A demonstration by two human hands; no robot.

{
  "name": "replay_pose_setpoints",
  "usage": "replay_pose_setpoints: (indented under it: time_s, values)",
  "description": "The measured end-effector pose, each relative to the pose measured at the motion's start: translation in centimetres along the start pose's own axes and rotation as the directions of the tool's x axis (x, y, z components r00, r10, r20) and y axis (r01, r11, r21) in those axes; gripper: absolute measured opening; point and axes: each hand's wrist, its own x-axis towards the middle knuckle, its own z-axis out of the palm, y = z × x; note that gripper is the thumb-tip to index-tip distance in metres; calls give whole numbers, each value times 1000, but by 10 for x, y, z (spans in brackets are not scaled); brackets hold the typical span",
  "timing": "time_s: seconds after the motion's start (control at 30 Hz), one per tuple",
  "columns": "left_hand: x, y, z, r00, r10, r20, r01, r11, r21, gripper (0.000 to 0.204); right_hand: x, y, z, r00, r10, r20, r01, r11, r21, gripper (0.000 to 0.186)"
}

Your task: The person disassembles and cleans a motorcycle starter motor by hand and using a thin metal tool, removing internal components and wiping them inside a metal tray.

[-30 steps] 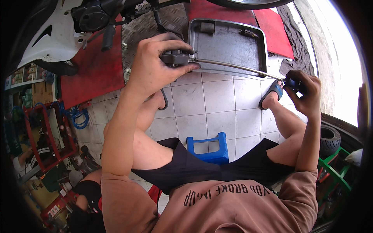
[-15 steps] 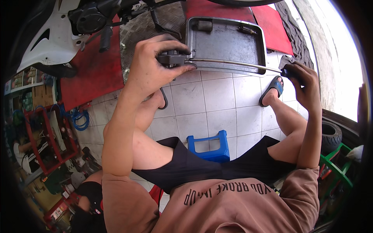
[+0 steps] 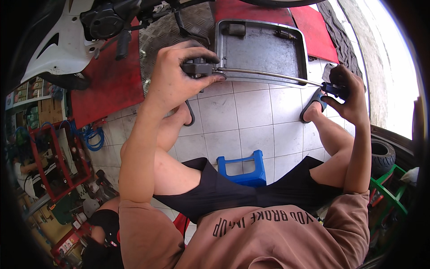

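Observation:
My left hand (image 3: 169, 76), its fingertips blackened, grips a small dark blocky metal part (image 3: 198, 68) between thumb and fingers. A screwdriver (image 3: 273, 75) with a long thin shaft runs across from the right, its tip at the right side of that part. Around its dark handle are the fingers of my right hand (image 3: 355, 98), with the thumb held a little off below. Both hands are above the near edge of a grey metal tray (image 3: 306, 54). Inside the tray lie a dark cylindrical piece (image 3: 236, 30) and a small dark fitting (image 3: 285, 34).
A motorbike (image 3: 105, 27) stands at the upper left, over red mats (image 3: 107, 85) and a tread-plate. Between my legs is a blue plastic stool (image 3: 248, 175). At right are a tyre (image 3: 382, 154) and a green rack (image 3: 389, 188). Another person (image 3: 105, 222) is at lower left.
My right hand has turned on the screwdriver handle, its thumb now lower and apart from the fingers. The left hand and the metal part have stayed nearly still.

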Motion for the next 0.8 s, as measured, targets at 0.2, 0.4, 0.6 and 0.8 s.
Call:
replay_pose_setpoints:
  time_s: [0.2,0.4,0.6,0.8]
  values:
    - [1,3,0,1000,-10,-12,9,998,-56,34,-4,25,-4,997,-50,64,55,996,-68,40]
    - [-2,5,-5,998,-53,15,53,998,-28,34,0,3,10,999,0,-49,0,1000,15,30]
    - [0,3,-1,1000,-12,-18,10,998,-67,35,-3,23,-2,996,-3,85,10,997,-80,38]
    - [-1,6,-4,999,-51,17,51,998,-31,33,-3,10,0,999,50,22,-49,998,-44,39]
